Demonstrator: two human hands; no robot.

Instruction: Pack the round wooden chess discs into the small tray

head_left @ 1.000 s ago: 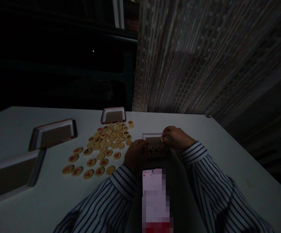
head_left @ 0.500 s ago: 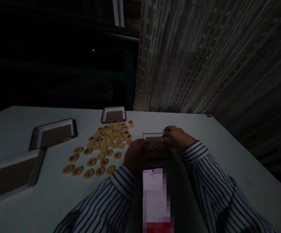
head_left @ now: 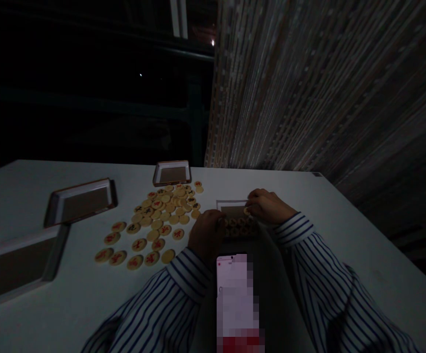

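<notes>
A small tray (head_left: 232,212) lies in front of me, with rows of round Chinese chess pieces (head_left: 238,230) in its near part. My right hand (head_left: 270,207) is over the tray's right side, its fingers pinched on a Chinese chess piece (head_left: 246,211) held on edge. At the tray's left side is my left hand (head_left: 206,233), fingers curled and closed. What its fingertips hold, if anything, is hidden in the dark. To the left of that hand spreads a pile of loose pieces (head_left: 165,208), some face up with red or black characters, others blank side up.
A brown-rimmed tray (head_left: 172,163) stands behind the pile. Two more shallow trays, a brown one (head_left: 49,208) and a pale one (head_left: 49,274), lie at the left. A lit phone (head_left: 235,294) is below my hands. A striped string curtain (head_left: 272,98) hangs beyond the white table (head_left: 353,235).
Both hands stay almost in place at the tray. The chess piece in my right hand has barely moved, and the loose pieces lie as before.
</notes>
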